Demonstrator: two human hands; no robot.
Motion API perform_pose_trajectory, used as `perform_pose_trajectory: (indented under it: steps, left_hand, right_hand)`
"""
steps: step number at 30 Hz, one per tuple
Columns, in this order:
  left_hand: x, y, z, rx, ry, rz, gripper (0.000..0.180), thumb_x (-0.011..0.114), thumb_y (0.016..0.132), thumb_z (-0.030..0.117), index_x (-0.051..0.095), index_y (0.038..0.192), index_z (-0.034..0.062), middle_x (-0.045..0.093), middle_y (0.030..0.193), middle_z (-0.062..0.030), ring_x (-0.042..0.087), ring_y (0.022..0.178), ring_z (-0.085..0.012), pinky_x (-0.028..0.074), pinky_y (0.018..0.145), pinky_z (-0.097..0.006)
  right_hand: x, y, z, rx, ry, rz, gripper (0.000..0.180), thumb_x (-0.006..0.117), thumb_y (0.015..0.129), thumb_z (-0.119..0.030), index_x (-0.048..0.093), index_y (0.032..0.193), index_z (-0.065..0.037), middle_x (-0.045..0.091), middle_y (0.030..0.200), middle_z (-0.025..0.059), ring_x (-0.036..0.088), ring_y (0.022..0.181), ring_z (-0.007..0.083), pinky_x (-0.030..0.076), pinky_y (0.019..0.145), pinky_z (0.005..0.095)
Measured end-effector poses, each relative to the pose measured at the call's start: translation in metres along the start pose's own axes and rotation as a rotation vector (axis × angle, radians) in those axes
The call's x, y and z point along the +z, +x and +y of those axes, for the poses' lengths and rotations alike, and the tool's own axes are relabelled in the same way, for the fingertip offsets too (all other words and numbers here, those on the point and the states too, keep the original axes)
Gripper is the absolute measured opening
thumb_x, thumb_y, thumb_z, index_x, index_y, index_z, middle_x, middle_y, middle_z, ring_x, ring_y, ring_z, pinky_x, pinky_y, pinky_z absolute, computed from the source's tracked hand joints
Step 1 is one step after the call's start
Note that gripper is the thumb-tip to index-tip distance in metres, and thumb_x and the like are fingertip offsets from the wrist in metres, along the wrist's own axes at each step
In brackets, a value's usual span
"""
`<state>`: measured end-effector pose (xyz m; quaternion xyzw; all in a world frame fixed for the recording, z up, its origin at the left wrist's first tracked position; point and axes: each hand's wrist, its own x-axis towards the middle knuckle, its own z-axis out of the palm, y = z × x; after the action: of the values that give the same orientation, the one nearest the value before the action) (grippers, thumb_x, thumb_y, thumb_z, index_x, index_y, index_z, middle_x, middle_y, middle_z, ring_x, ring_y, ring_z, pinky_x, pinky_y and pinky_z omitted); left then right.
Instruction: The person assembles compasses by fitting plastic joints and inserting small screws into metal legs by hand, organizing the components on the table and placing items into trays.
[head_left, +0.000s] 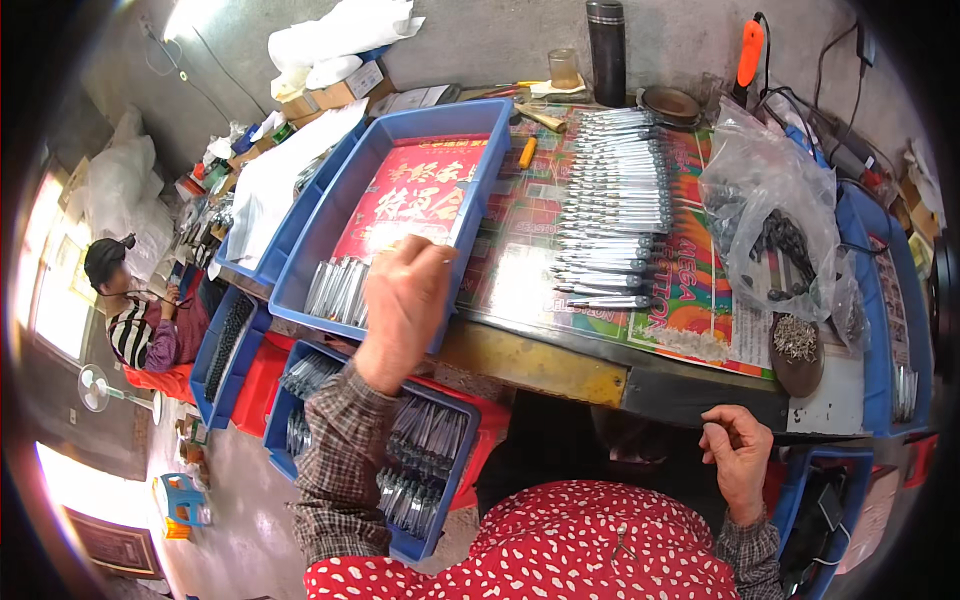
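Observation:
My left hand [405,290] reaches over the near end of a blue plastic tray [290,265], fingers curled together. Whatever lies inside its grip is hidden from view. Beside and beneath it, slim silver tools [338,290] lie packed side by side in the tray, on a red printed sheet [415,190]. My right hand [738,455] hovers just off the table's front edge, fingers curled in and nothing showing in them. Between the hands, farther back on the table, a long column of similar silver tools with dark ends [615,205] is laid out in rows.
At the right are a clear plastic bag with dark pieces [780,250] and a brown dish of small metal bits [797,350]. A dark flask [606,55] stands at the back. Below left sits a filled blue crate [425,450]. Another person [140,310] sits far left.

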<state>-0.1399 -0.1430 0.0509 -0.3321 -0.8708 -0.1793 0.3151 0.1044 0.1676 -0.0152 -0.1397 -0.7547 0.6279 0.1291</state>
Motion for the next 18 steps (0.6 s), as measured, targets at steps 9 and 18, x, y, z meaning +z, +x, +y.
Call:
perform_pose_trajectory:
  steps: [9, 18]
  left_hand:
    - [-0.001, -0.017, -0.078, -0.202, 0.2, -0.368, 0.019, 0.064, 0.077, 0.005, 0.07, 0.095, 0.0095, 0.065, 0.089, -0.0132, 0.065, 0.082, -0.0331, 0.051, 0.073, -0.042]
    - [0.001, -0.018, -0.078, -0.168, 0.266, -0.409, 0.016, 0.065, 0.075, 0.009, 0.068, 0.091, 0.008, 0.065, 0.088, -0.0151, 0.065, 0.081, -0.0346, 0.051, 0.071, -0.045]
  right_hand:
    - [0.004, -0.001, -0.001, -0.03, -0.069, 0.003, 0.009, 0.06, 0.086, 0.001, 0.065, 0.094, 0.005, 0.063, 0.078, 0.0048, 0.057, 0.061, 0.0071, 0.046, 0.052, 0.0207]
    - [0.007, -0.006, -0.003, -0.05, -0.084, 0.013, 0.008, 0.062, 0.085, 0.002, 0.066, 0.092, 0.005, 0.063, 0.075, 0.0039, 0.058, 0.061, 0.0069, 0.046, 0.054, 0.021]
